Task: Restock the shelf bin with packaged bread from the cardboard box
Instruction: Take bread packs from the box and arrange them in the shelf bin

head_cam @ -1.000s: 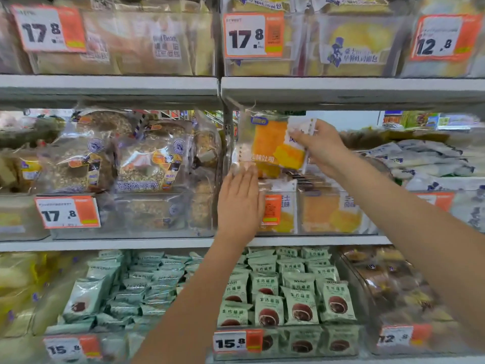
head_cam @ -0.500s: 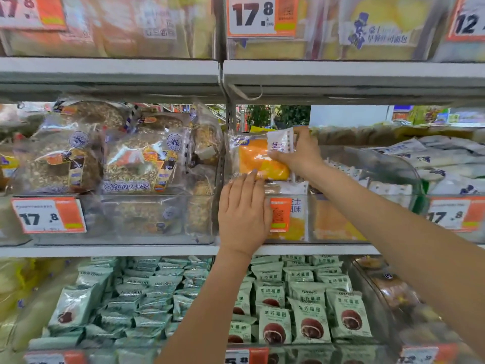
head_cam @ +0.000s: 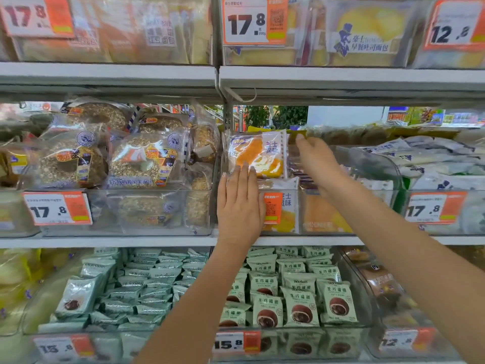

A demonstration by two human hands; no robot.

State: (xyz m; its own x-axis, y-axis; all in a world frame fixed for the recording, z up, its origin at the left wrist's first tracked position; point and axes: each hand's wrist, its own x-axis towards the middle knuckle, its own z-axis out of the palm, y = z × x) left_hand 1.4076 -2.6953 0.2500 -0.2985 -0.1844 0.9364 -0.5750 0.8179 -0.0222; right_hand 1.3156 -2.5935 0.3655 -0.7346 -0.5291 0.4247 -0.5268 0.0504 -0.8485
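Half a second ago my right hand [head_cam: 319, 164] was pinching the top corner of the bread packet [head_cam: 258, 155]; now it has let go and hangs just to the right of it, fingers loosely spread and holding nothing, reaching over the rim of the clear shelf bin [head_cam: 367, 164]. That packet, with its orange slice and white label strip, now stands upright at the left end of the bin, tight against the grey shelf upright [head_cam: 227, 119]. My left hand [head_cam: 240, 206] has barely shifted: it lies flat against the bin's front, fingers straight and together, their tips touching the packet's lower left edge, gripping nothing. Directly below the packet, behind the bin's front wall, more of the same bread shows beside an orange price tag [head_cam: 273, 207] that my left hand partly covers.

Left of the bin, beyond the upright, seeded ring loaves [head_cam: 141, 161] in clear bags are heaped in the next bin, with a 17.8 tag [head_cam: 57, 208] on its front. Right of the bin, pale wrapped packs [head_cam: 435, 161] lie stacked. On the shelf under the bin, green snack packs [head_cam: 299, 303] fill a tray. Above the bin, a large 17.8 tag [head_cam: 254, 21] hangs from the top shelf.
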